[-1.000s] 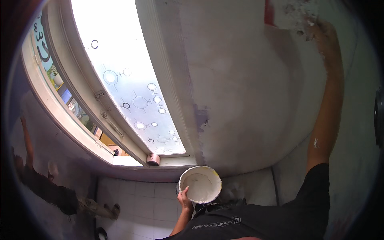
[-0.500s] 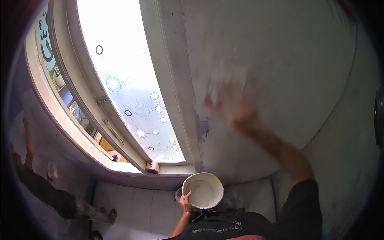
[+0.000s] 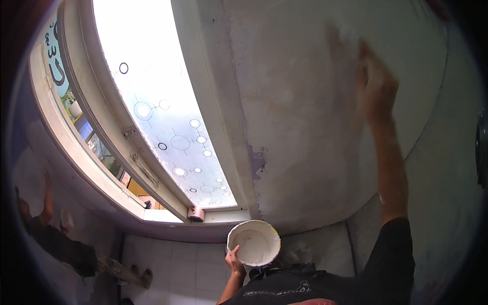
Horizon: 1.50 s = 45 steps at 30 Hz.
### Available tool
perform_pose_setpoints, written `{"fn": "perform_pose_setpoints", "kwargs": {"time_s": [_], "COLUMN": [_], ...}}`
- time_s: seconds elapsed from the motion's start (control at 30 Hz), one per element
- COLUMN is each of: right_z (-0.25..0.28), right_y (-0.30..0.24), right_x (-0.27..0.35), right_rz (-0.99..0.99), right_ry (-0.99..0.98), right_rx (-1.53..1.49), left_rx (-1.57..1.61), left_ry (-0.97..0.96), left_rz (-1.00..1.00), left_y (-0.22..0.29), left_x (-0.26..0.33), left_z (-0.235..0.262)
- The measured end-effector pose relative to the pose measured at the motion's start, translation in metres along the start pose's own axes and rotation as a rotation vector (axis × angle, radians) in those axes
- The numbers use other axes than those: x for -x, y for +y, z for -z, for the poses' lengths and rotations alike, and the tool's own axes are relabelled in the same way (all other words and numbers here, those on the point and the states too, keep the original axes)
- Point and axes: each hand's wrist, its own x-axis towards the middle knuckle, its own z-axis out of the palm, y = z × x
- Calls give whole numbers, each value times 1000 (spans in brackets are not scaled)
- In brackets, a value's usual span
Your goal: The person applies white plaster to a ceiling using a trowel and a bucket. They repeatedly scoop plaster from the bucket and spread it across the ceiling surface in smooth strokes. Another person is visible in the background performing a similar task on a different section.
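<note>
You are standing in what is looking like a room under renovation; whether it is serving as a home or a shop, you cannot tell. The wall (image 3: 305, 142) at upper right is looking blotchy and grey-white, with a purple patch (image 3: 255, 157) showing near the centre. A bucket (image 3: 273, 239) at lower centre is holding whitish paste (image 3: 254, 249). A patterned, frosted window (image 3: 168, 122) is filling the upper left, and tiles (image 3: 175, 259) are covering the floor below.

bright window (image 3: 173, 117), circle-patterned | pale tiled floor (image 3: 180, 262) | grey wall (image 3: 305, 157), purple patch (image 3: 256, 156)
</note>
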Motion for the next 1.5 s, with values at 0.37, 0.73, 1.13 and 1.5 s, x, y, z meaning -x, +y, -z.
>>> {"fn": "perform_pose_setpoints", "kwargs": {"time_s": [0.37, 0.73, 1.13, 1.5], "right_z": [-1, 25, 3, 103], "right_y": [-149, 102, -108, -63], "right_x": [194, 16, 230, 209], "right_rz": [362, -295, 206, -128], "right_ry": [-427, 88, -462, -928], "right_rx": [-316, 322, -420, -899], "left_rx": [-33, 60, 14, 95], "left_ry": [-25, -26, -75, -396], "left_rz": [-7, -18, -15, -27], "left_y": [-13, 6, -5, 44], "left_x": [-6, 3, 0, 17], "left_z": [2, -12, -23, -84]}}
